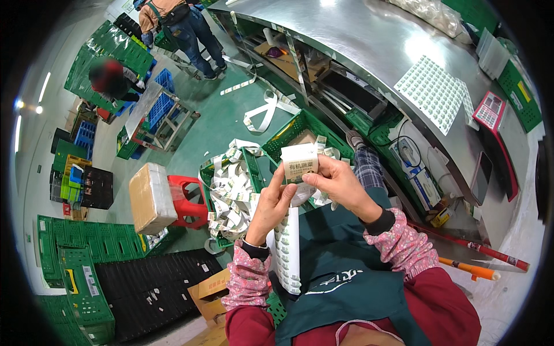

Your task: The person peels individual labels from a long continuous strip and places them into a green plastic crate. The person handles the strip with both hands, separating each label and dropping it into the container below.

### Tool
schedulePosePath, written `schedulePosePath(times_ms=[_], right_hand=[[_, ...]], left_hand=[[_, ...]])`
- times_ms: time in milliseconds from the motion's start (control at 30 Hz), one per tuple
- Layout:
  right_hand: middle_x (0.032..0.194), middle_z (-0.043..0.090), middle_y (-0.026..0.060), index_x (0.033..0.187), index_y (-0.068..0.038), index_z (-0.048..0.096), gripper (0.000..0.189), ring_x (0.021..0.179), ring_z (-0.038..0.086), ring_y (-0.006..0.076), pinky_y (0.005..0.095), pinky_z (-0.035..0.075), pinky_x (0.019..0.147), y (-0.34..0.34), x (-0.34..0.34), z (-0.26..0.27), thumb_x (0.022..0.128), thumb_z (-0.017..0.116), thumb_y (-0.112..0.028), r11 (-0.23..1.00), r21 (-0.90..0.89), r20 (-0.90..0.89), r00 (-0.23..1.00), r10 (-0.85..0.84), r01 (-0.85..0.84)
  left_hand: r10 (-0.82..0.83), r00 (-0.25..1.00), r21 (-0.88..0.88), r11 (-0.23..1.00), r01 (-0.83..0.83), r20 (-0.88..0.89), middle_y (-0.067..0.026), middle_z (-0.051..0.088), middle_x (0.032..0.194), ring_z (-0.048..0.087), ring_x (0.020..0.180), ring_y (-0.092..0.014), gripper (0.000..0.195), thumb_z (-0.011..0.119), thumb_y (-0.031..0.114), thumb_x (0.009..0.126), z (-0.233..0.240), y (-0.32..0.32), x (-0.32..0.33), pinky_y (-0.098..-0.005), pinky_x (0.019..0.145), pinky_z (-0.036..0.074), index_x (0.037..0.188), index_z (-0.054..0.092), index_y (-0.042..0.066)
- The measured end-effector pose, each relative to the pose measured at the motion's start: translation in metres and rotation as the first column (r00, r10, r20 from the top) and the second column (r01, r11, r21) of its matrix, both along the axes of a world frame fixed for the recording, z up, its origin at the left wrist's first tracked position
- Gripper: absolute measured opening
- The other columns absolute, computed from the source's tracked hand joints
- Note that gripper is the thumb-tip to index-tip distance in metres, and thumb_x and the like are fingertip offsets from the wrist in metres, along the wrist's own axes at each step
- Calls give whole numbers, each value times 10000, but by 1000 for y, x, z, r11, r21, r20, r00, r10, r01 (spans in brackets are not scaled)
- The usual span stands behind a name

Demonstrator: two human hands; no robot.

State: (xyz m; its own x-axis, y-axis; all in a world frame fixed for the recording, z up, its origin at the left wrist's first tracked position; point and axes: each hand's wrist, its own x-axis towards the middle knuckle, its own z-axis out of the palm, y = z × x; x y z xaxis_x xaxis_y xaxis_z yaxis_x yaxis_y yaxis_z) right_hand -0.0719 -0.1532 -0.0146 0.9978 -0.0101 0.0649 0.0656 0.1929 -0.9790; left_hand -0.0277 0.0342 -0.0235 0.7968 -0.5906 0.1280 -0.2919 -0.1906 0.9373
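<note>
A printed paper label strip (299, 165), with green and brown print and a blank white top end, is held up in front of me. My right hand (342, 184) pinches its right side, thumb across the front. My left hand (270, 209) holds its left edge, index finger raised beside it; the fingers behind are hidden. Below the hands, a sheet of small green-and-white stickers (288, 255) lies on my lap against the dark green apron (342, 242). Beyond my left hand, a green crate (208, 171) is heaped with loose label strips (233, 194).
Another green crate (283, 132) holds more labels. A red stool (190, 201) bears a cardboard box (149, 197). On the steel table (359, 36) lie a sticker sheet (430, 93), a red scale (493, 108) and a phone (481, 177). Two people work farther back.
</note>
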Motion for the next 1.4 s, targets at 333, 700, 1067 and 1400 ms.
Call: schedulePosePath(times_ms=[333, 700, 1067, 1400], right_hand=[[775, 583, -2, 998, -14, 564, 163, 562, 466, 11, 181, 374, 465, -19, 20, 19, 895, 634, -120, 992, 116, -167, 986, -21, 41], [900, 558, 30, 1038, 5, 530, 251, 864, 545, 87, 231, 506, 689, 8, -15, 7, 835, 661, -63, 988, -70, -61, 988, -139, 135], [928, 598, 115, 1014, -15, 526, 246, 804, 615, 196, 284, 493, 609, 28, -24, 5, 819, 667, -68, 896, -338, 141, 957, -255, 288], [775, 579, -11, 841, 14, 605, 158, 734, 526, 47, 228, 474, 654, -5, 1, 29, 862, 664, -131, 993, -46, -37, 994, -106, 105]], left_hand=[[11, 974, 31, 999, -5, -226, -9, 516, 614, 466, 567, -64, 267, 490, 248, 993, -8, 0, 2, -245, 504, 373, 987, 596, 3], [170, 954, -111, 973, -202, -246, 44, 483, 744, 437, 656, -12, 277, 443, 243, 1018, -2, -11, 10, -192, 554, 380, 817, 480, 57], [241, 970, -6, 971, -241, 28, -14, 445, 580, 399, 558, -62, 338, 473, 219, 1007, 23, -17, -3, -258, 478, 350, 753, 451, -4], [56, 994, -63, 996, -62, -95, -4, 536, 612, 452, 559, -36, 315, 534, 241, 969, 35, -13, -1, -238, 484, 374, 1185, 512, 13]])
